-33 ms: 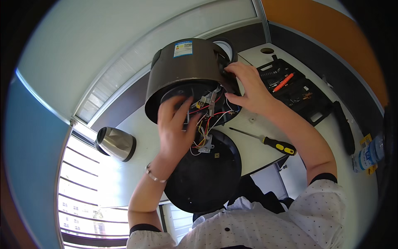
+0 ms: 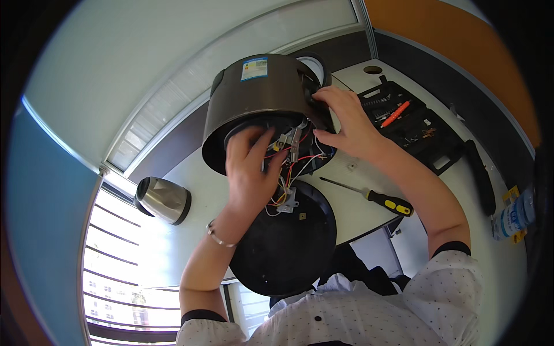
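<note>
A dark brown cylindrical appliance (image 2: pixel 254 92) with a label lies on its side, its open underside showing metal brackets (image 2: pixel 294 141) and coloured wires. My left hand (image 2: pixel 249 167) reaches into that opening, fingers bent and apart, touching near the inner plate and wires; some fingertips are shadowed. My right hand (image 2: pixel 350 127) grips the appliance's right side at a black handle-like part. Beneath the opening, a round black base (image 2: pixel 277 248) carries a small metal bracket (image 2: pixel 285 201) joined by wires.
A steel kettle (image 2: pixel 164 200) stands left on the white desk (image 2: pixel 352 230). To the right lie a yellow-black screwdriver (image 2: pixel 386 203), an open black tool case (image 2: pixel 427 147) with an orange tool, a long black object (image 2: pixel 479 177) and a plastic bottle (image 2: pixel 511 219). Partition panels (image 2: pixel 438 40) surround the desk.
My left hand has shifted slightly right and upward, further into the appliance's opening. My right hand keeps its grip in the same place.
</note>
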Action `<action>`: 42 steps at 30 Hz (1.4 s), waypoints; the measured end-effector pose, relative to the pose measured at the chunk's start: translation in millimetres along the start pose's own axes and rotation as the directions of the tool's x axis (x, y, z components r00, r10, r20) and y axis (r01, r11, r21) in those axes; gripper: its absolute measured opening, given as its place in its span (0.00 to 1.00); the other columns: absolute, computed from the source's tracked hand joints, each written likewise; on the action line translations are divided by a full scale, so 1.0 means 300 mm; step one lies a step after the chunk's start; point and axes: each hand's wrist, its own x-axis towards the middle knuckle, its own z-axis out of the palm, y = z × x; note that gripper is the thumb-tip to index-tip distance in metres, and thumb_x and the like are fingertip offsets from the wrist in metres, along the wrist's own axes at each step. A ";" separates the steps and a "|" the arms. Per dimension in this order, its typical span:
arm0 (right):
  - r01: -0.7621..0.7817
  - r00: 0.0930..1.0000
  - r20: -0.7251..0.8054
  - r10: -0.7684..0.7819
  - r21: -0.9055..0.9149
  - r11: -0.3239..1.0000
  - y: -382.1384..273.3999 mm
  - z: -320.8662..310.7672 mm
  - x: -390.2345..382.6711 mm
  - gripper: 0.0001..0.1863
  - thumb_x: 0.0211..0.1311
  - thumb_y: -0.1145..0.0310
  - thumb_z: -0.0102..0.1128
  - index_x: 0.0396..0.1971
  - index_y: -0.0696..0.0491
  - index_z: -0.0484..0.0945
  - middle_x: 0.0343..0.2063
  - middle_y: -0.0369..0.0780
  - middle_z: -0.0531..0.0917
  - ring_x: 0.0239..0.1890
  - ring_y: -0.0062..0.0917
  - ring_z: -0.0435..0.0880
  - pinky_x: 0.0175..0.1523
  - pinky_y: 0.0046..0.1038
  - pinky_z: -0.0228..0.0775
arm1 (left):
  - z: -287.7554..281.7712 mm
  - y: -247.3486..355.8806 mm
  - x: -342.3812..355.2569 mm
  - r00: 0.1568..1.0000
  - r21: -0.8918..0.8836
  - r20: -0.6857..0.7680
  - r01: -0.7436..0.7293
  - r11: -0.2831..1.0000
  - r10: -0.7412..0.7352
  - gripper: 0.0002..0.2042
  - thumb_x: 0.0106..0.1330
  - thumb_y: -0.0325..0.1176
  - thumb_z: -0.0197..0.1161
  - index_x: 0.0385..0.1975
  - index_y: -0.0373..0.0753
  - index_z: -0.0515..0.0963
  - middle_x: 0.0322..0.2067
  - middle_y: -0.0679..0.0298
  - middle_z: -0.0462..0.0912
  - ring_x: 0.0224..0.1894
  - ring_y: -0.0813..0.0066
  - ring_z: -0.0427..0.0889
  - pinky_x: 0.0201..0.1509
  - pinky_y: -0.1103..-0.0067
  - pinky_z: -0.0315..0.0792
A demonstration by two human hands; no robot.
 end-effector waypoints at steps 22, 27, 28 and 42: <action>0.091 0.980 -0.173 -0.097 -0.042 0.995 0.025 0.023 -0.007 0.33 0.33 0.67 0.72 0.44 0.55 0.68 0.41 0.42 0.73 0.48 0.35 0.72 0.54 0.35 0.57 | 0.151 -0.016 0.143 0.891 0.320 -0.099 -0.393 0.862 0.443 0.12 0.46 0.23 0.69 0.33 0.35 0.81 0.30 0.58 0.80 0.26 0.63 0.80 0.27 0.76 0.73; 0.114 0.978 -0.169 -0.118 -0.036 0.993 0.031 0.019 -0.008 0.33 0.33 0.68 0.72 0.45 0.55 0.68 0.42 0.42 0.72 0.47 0.36 0.71 0.53 0.35 0.57 | 0.153 -0.016 0.161 0.863 0.323 -0.080 -0.450 0.833 0.498 0.10 0.47 0.22 0.68 0.32 0.33 0.80 0.31 0.57 0.81 0.26 0.62 0.80 0.28 0.77 0.74; 0.119 0.976 -0.175 -0.125 -0.044 0.992 0.034 0.019 -0.008 0.33 0.33 0.68 0.72 0.45 0.55 0.68 0.42 0.42 0.72 0.47 0.36 0.71 0.53 0.35 0.58 | 0.154 -0.015 0.166 0.855 0.320 -0.082 -0.465 0.826 0.513 0.10 0.47 0.21 0.67 0.31 0.32 0.80 0.32 0.56 0.81 0.26 0.62 0.80 0.29 0.77 0.74; 0.021 0.987 -0.161 -0.016 0.034 0.999 0.008 0.020 -0.015 0.32 0.34 0.74 0.70 0.46 0.57 0.68 0.46 0.46 0.70 0.49 0.41 0.71 0.52 0.35 0.65 | 0.138 -0.049 0.169 0.709 0.384 0.040 -0.662 0.644 0.704 0.10 0.48 0.25 0.62 0.31 0.31 0.79 0.24 0.62 0.75 0.21 0.73 0.73 0.22 0.81 0.68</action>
